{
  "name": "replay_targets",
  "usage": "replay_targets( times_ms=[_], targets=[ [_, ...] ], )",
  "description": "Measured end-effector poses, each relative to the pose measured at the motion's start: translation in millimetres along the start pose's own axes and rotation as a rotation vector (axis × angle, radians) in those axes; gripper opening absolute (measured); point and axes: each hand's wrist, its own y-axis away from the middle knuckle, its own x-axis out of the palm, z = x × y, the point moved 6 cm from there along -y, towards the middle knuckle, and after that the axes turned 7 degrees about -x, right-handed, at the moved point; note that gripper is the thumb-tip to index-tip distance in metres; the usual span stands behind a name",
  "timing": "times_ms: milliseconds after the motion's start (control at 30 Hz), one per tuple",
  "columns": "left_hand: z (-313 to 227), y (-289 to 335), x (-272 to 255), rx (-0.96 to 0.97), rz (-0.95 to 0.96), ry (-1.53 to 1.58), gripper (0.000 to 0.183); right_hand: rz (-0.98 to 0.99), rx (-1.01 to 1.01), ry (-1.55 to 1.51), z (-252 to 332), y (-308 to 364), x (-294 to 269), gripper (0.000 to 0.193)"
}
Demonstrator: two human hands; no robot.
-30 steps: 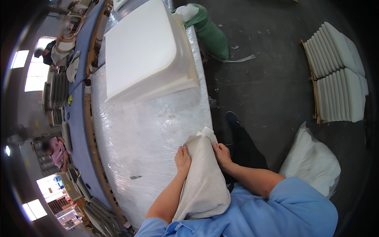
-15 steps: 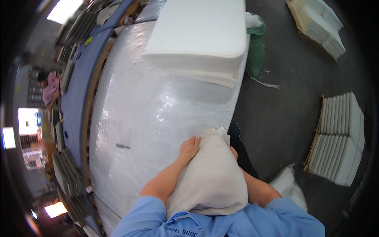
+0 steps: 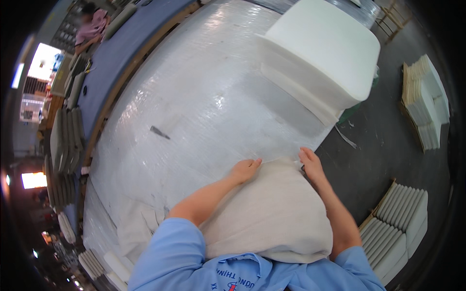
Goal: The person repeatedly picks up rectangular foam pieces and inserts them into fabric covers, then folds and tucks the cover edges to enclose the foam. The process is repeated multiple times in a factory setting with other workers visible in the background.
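Fingers of the left hand (image 3: 245,169) curl down over the top edge of a beige fabric cushion cover (image 3: 269,213), pressing it; those of the right hand (image 3: 310,165) pinch its far right corner. The cover lies between both forearms at the near edge of a large plastic-wrapped white table (image 3: 194,106). A thick white foam block (image 3: 320,58) rests further up, well apart.
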Motion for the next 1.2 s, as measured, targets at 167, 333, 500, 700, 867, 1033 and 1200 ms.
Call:
replay_targets(
  times_ms=[167,333,500,700,867,1033,1200],
  targets=[
    [89,45,-18,-0.090,0.179,-0.125,0.054,0.738,-0.174,1.111,62,-20,81,0.071],
    [100,73,-22,0.013,-0.167,0.028,0.045,1.003,-0.251,1.228,52,0,136,0.055],
    [113,54,-20,0.030,-0.264,-0.035,0.045,0.881,-0.451,1.283,54,1,158,0.048],
    [121,46,-6,0.018,-0.197,-0.051,0.050,0.871,-0.533,1.315,45,-5,162,0.051],
    [133,66,-19,-0.007,-0.070,-0.077,0.057,0.788,-0.567,1.323,42,-9,153,0.053],
    [153,84,-29,-0.132,-0.102,-0.091,0.062,0.801,-0.551,1.292,43,-8,159,0.054],
    [168,88,-31,-0.121,-0.364,-0.096,0.059,0.790,-0.655,1.310,40,-4,162,0.053]
  ],
)
